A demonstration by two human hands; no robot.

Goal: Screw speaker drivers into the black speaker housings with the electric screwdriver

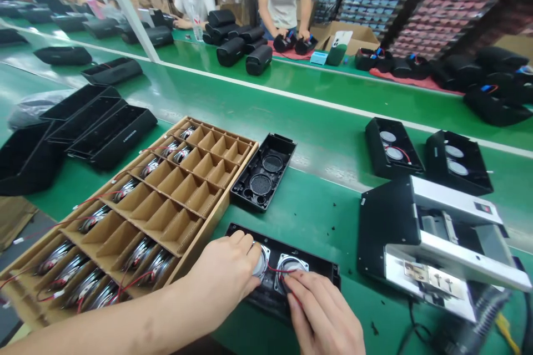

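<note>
A black speaker housing (320, 267) lies at the near edge of the green bench. Two round silver speaker drivers sit in it, joined by thin red wires. My left hand (222, 274) is curled over the left driver (261, 262), fingers gripping its rim. My right hand (322, 316) pinches down on the right driver (291, 265) with fingertips pressed on its edge. Just left stands a cardboard divider box (166, 199) holding several more drivers with red leads. An empty black housing (264, 171) with two grille openings lies beyond.
A grey and black machine (441, 244) stands at the right. Two housings fitted with drivers (393, 147) lie on the belt behind it. Stacked black shells (104, 127) sit at the left. Other people work across the far bench among black speaker bodies (241, 47).
</note>
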